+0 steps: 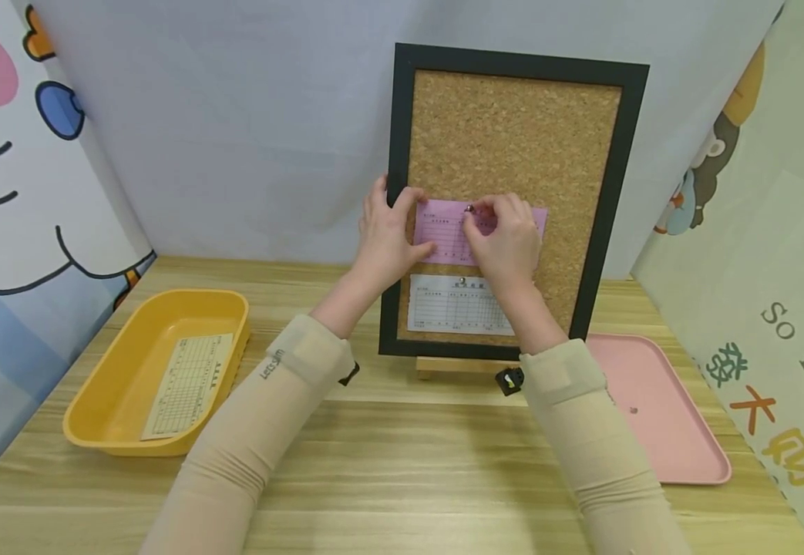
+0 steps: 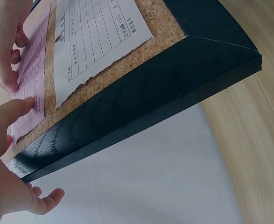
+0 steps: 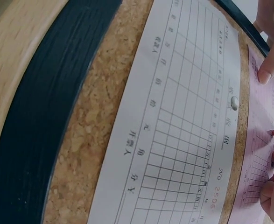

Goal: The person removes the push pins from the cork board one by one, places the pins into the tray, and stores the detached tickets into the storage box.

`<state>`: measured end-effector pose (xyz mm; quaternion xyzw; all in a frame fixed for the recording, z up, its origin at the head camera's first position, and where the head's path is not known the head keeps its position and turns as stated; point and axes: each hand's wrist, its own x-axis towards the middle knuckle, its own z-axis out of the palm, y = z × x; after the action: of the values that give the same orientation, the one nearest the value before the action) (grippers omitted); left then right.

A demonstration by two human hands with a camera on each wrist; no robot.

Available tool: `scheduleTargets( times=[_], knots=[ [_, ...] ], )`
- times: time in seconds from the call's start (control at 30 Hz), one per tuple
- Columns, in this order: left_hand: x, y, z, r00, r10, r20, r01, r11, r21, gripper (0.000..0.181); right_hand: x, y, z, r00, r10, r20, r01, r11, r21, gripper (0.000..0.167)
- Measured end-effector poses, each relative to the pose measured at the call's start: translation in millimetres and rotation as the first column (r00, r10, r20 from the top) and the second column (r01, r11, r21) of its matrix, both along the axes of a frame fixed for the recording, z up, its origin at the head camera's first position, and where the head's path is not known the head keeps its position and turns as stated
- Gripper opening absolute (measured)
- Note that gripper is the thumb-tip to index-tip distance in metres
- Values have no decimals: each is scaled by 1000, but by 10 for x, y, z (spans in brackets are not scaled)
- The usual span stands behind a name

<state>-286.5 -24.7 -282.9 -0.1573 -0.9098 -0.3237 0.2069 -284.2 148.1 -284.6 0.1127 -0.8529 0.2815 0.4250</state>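
Head view: right hand (image 1: 510,240) pinches pin (image 1: 469,208) at twelve o'clock on pink slip (image 1: 443,233); left hand (image 1: 386,233), fingers spread, touches slip's nine o'clock.

I am in a screened-off tabletop space; whether in a home or an office, I cannot tell. Plain white cloth (image 1: 235,146) hangs behind the far edge of my wood-grain table (image 1: 374,478). A cartoon-printed panel (image 1: 20,216) rises past the left edge, a pale green panel (image 1: 741,285) with lettering past the right. A framed corkboard (image 1: 513,139) bearing printed forms (image 1: 443,302) looks office-like.
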Motion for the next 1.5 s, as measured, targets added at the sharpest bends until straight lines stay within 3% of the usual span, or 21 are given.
scheduleTargets(
  times=[0.2,0.37,0.43,0.57,0.87,1.17,1.37,1.5],
  knots=[
    [6,-54,9,999,-42,26,42,999,-15,60,4,-8,10,1000,-4,4,4,1000,-4,18],
    [20,-132,32,990,-82,112,92,992,-85,78,11,-9,12,1000,-3,10,3,1000,-8,18],
    [15,-143,12,989,-85,120,98,989,-110,85,9,-8,11,1000,-5,13,5,1000,-8,18],
    [-1,-147,-49,992,-87,91,98,987,-129,87,-1,-10,7,1000,-12,18,12,1000,-6,18],
    [12,-169,-156,997,-72,-2,72,995,-74,91,-9,-20,24,999,-45,21,44,999,10,18],
    [99,-182,-248,988,-142,53,140,989,49,58,-14,-41,39,998,-67,-18,68,995,73,16],
    [79,-145,-252,990,-131,-42,137,975,177,20,-40,-53,48,996,-72,-50,77,991,111,14],
    [71,-107,-242,994,-88,-69,102,971,218,16,-52,-51,53,995,-69,-75,78,989,126,14]
  ],
)
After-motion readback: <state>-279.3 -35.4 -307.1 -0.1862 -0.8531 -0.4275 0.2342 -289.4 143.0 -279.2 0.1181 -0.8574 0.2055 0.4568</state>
